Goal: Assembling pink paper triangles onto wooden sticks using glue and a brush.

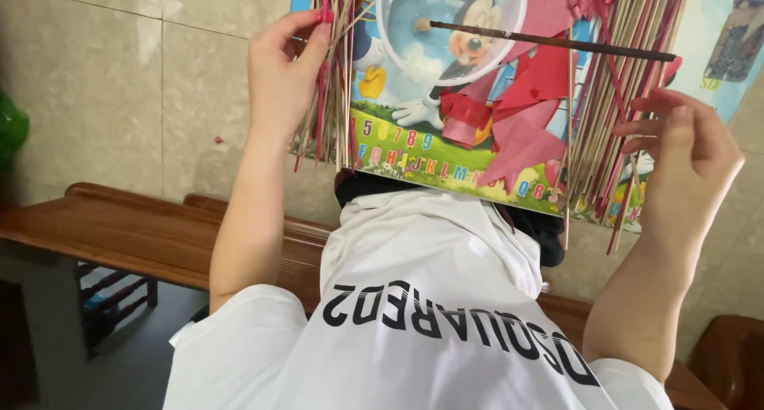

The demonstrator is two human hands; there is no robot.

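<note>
A colourful cartoon board (414,159) lies on my lap above my white shirt. On it stand a clear plastic bowl (398,36) with a dark brown stick (557,42) across it, and a heap of red paper pieces (525,115). Bundles of thin bamboo sticks lie along both sides of the board. My left hand (282,72) pinches a pink-tipped stick at the top of the left bundle (338,83). My right hand (684,151) has its fingertips closed on thin sticks at the outer edge of the right bundle (613,83).
A brown wooden bench (119,227) runs under my arms, over beige floor tiles (103,83). A green object (9,131) shows at the left edge. Another printed sheet (728,44) lies at the top right. A dark wooden rack (111,298) stands under the bench.
</note>
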